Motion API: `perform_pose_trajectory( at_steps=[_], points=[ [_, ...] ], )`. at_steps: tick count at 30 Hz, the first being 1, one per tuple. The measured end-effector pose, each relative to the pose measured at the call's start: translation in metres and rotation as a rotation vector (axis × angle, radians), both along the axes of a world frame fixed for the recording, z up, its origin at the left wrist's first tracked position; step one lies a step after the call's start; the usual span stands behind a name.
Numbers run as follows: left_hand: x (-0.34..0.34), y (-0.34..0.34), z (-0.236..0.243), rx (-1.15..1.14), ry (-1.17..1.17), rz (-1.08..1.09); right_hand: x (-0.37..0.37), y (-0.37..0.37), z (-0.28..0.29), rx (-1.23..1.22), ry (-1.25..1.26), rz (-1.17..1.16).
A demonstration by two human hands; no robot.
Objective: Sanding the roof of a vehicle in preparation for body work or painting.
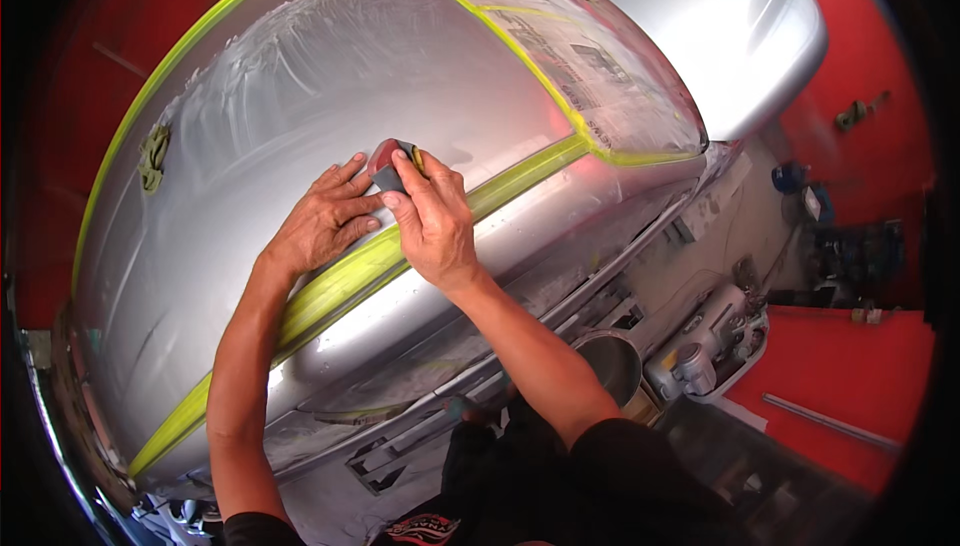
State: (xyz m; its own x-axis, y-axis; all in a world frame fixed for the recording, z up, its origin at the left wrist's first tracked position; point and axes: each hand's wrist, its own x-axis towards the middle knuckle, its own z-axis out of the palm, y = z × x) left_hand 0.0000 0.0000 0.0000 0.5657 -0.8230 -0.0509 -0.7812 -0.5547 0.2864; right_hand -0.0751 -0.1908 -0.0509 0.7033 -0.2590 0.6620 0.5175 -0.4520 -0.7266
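A silver car roof fills the middle, with cloudy whitish smears over its far part. My right hand pinches a small sanding pad, dark grey and reddish with a bit of yellow, against the panel. Just left of the pad, my left hand lies flat on the roof, fingers spread and holding nothing. Yellow-green masking tape runs along the near roof edge, under my wrists. The pad's underside is hidden.
A crumpled olive rag lies on the roof at left. Newspaper covers the windscreen, beyond which is the silver bonnet. A round container and grey machine stand on the floor at right, near a red panel.
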Motion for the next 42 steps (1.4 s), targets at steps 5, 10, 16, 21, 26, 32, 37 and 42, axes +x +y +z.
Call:
perform_pose_trajectory(
  at_steps=[5, 10, 16, 21, 26, 32, 37, 42],
  points=[
    [0.013, -0.044, -0.002, 0.259, 0.026, -0.068, -0.002, -0.007, 0.001, 0.034, -0.032, -0.021],
    [0.03, -0.104, -0.026, 0.088, -0.116, -0.213, -0.001, -0.016, -0.004, 0.102, -0.095, -0.099],
    [0.034, -0.113, -0.021, 0.116, -0.104, -0.219, -0.003, -0.015, -0.003, 0.099, -0.098, -0.238],
    [0.015, -0.088, 0.006, 0.291, -0.027, -0.068, -0.003, -0.013, -0.007, 0.192, -0.095, -0.128],
    [-0.007, -0.027, 0.022, 0.29, -0.268, -0.101, -0.004, -0.011, -0.006, 0.204, -0.067, -0.112],
    [-0.041, 0.06, 0.034, 0.379, -0.218, 0.125, 0.0, -0.007, -0.007, 0.183, -0.048, -0.086],
    [-0.089, 0.149, 0.048, 0.425, -0.208, 0.319, -0.003, -0.005, -0.007, 0.121, -0.025, -0.05],
    [-0.14, 0.232, 0.051, 0.393, -0.142, 0.532, -0.004, -0.003, -0.007, 0.069, 0.002, -0.036]
  ],
)
